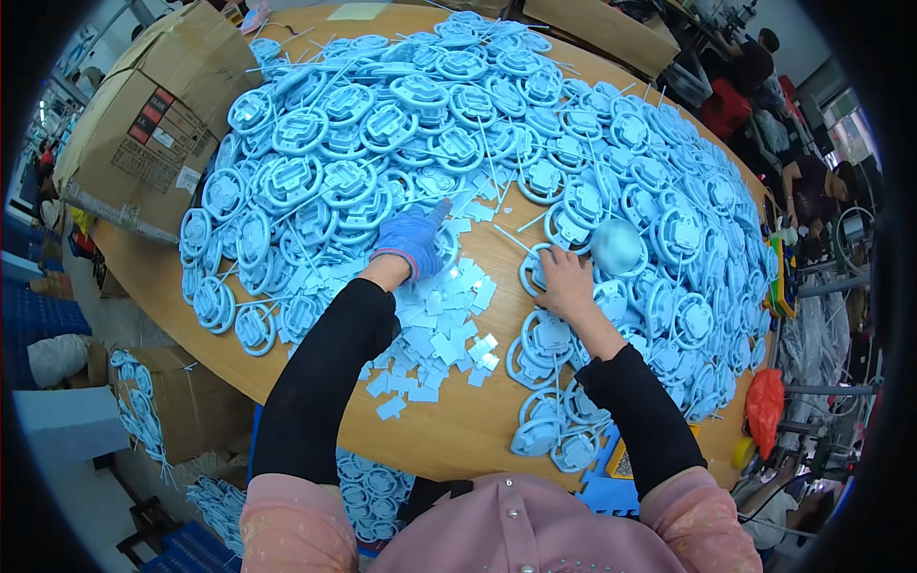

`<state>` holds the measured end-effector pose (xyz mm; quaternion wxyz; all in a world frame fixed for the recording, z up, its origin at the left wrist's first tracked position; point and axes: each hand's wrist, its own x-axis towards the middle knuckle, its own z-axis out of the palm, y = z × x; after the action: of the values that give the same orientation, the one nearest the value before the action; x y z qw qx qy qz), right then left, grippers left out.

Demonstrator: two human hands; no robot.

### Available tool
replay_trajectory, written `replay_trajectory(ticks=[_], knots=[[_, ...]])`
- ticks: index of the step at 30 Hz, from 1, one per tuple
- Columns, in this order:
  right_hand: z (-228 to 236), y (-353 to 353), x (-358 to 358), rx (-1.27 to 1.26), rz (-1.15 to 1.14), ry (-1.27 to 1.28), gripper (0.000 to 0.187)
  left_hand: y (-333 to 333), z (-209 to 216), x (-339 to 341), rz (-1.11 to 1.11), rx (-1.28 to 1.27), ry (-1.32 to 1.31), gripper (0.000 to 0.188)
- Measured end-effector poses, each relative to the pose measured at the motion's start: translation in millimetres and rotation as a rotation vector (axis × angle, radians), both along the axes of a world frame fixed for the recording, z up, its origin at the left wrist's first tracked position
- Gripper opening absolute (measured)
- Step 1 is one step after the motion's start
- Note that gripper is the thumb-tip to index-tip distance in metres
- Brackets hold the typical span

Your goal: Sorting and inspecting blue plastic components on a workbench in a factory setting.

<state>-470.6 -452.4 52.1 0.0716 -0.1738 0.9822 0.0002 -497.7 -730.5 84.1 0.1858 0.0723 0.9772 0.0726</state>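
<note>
My left hand (409,240), in a blue-violet glove, lies at the inner edge of a heap of light-blue plastic rings (292,178). At least one gloved finger stretches forward; the others partly blend into the blue parts, and I see nothing held. Just below it spread many small flat light-blue plastic pieces (437,320). My bare right hand (567,285) is bent over a light-blue plastic ring (531,275) at the right-hand heap's edge. Its fingers curl onto that ring, which has a thin stem pointing up-left. The fingertips are partly hidden.
A big cardboard box (143,124) stands at the table's far left. Light-blue rings cover much of the wooden table (401,435). A blurred round patch lies right of my right hand. A red plastic bag (764,415) hangs at the right edge. People work at the far right.
</note>
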Motion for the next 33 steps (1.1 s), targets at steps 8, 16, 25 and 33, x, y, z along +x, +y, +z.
replay_trajectory(ticks=[8,16,25,33], knots=[[-32,-65,38,-0.269,0.122,0.064,0.028,12,-16,0,0.159,0.034,-0.007,0.098],[-18,-42,55,-0.537,-0.024,-0.269,0.024,12,17,31,0.18,0.115,0.112,0.101],[47,-85,48,-2.03,-0.527,-0.871,0.014,32,-11,75,0.561,1.484,0.35,0.078],[54,-89,54,-1.682,-0.491,-0.609,0.013,20,-14,121,1.009,2.286,0.028,0.036]])
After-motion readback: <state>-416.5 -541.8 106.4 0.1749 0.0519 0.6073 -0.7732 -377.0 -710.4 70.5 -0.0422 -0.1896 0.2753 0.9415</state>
